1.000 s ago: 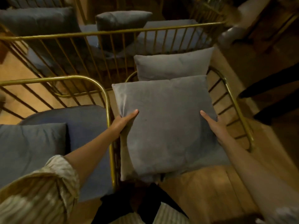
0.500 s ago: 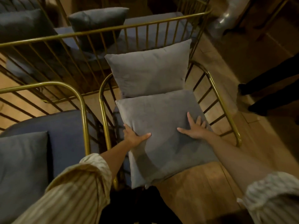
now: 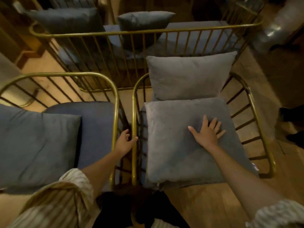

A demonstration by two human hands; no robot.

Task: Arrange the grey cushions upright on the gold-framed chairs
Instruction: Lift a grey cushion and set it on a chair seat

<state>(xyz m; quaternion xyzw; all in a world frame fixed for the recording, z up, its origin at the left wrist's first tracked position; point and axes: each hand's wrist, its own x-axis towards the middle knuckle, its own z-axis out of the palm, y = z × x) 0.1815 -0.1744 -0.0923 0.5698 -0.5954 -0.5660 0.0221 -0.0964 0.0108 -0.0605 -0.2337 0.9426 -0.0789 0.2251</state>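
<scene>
A grey cushion (image 3: 177, 145) lies flat on the seat of the right gold-framed chair (image 3: 256, 116). My right hand (image 3: 208, 131) rests on top of it, palm down with fingers spread. Behind it a second grey cushion (image 3: 189, 74) stands upright against the chair's back. My left hand (image 3: 125, 142) hovers in the gap between the two chairs, fingers loosely apart, holding nothing. The left gold-framed chair (image 3: 115, 99) has a blue seat pad and a darker grey cushion (image 3: 36, 145) lying on it.
A long gold-railed bench (image 3: 148, 31) stands behind the chairs with two dark cushions (image 3: 144, 22) on its blue pad. The wooden floor (image 3: 205, 203) shows in front. Dark shoes of another person (image 3: 292, 116) are at the right edge.
The cushion was lowered from my two hands onto the right chair's seat. My left hand has come off it and moved left to the gap between the chairs; my right hand stays on top.
</scene>
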